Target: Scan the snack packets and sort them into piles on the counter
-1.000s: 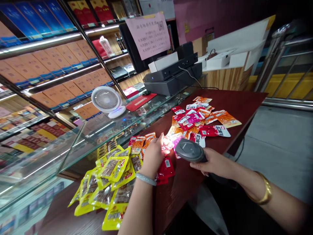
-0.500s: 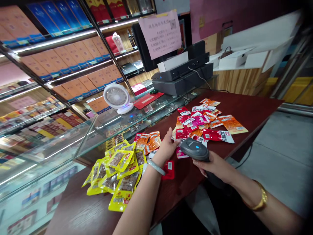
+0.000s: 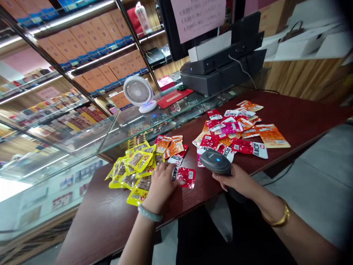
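Note:
My left hand [image 3: 162, 182], a pale bangle at its wrist, lies palm down at the left end of a red snack packet [image 3: 188, 177]. Its thumb rests on that packet and its fingers are apart. Beside the fingers lies a heap of yellow snack packets [image 3: 138, 162], with orange packets [image 3: 173, 147] behind. My right hand [image 3: 231, 180] is wrapped round the handle of a dark grey barcode scanner [image 3: 215, 161] with a blue light. Just beyond the scanner's head is a pile of red, orange and pink packets [image 3: 226, 127].
A glass display counter [image 3: 110, 136] borders the dark red table [image 3: 104, 224]. On it stand a white fan [image 3: 139, 92] and a red mat [image 3: 175, 98]. A black cash register unit [image 3: 220, 70] is behind the pile. Shelves of orange boxes [image 3: 91, 36] line the back.
My left hand has moved left from the edge of the mixed pile to the red packet near the yellow heap. The scanner stays in my right hand. The view has tilted downward.

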